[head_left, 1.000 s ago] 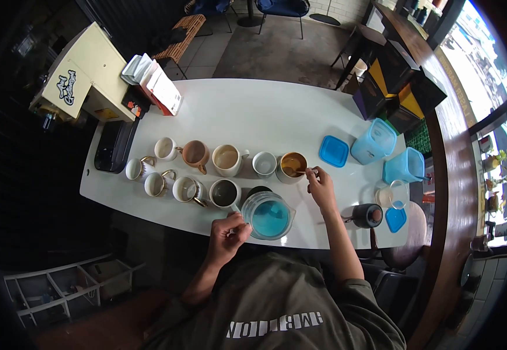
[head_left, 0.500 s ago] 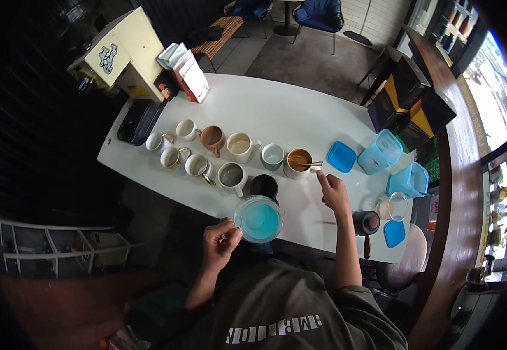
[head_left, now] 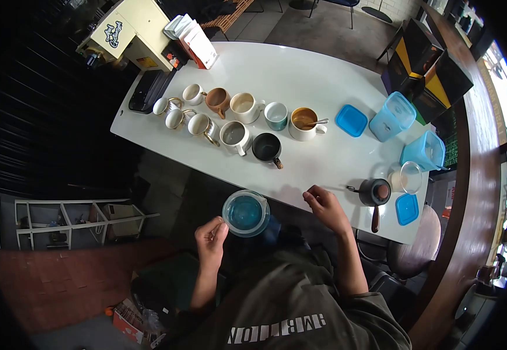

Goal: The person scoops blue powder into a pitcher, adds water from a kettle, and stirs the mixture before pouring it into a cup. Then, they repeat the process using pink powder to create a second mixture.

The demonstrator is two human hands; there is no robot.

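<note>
My left hand (head_left: 211, 234) is closed on the side of a clear, bluish jug (head_left: 246, 213), held off the table's front edge. My right hand (head_left: 323, 209) hovers at that edge, fingers loosely bent and apart, with nothing in them. Beyond it stands a white mug (head_left: 304, 133) with brown inside and a spoon (head_left: 317, 122) leaning in it. Left of that mug are a greenish-white cup (head_left: 276, 119) and a black mug (head_left: 266, 153). Farther left, several cups follow, among them a brown mug (head_left: 218, 104) and a grey-lined white mug (head_left: 233, 140).
On the right of the white table (head_left: 317, 76) are a small pot (head_left: 374, 192) with a wooden handle, blue lids (head_left: 351, 121), blue containers (head_left: 392, 116) and a clear cup (head_left: 411, 177). Dark boxes (head_left: 434, 76) stand behind them. A cream machine (head_left: 134, 35) occupies the far left corner.
My right hand has left the mug with the spoon and drawn back to the table edge. The jug has come back from beside the black mug, which now shows fully. The view has shifted.
</note>
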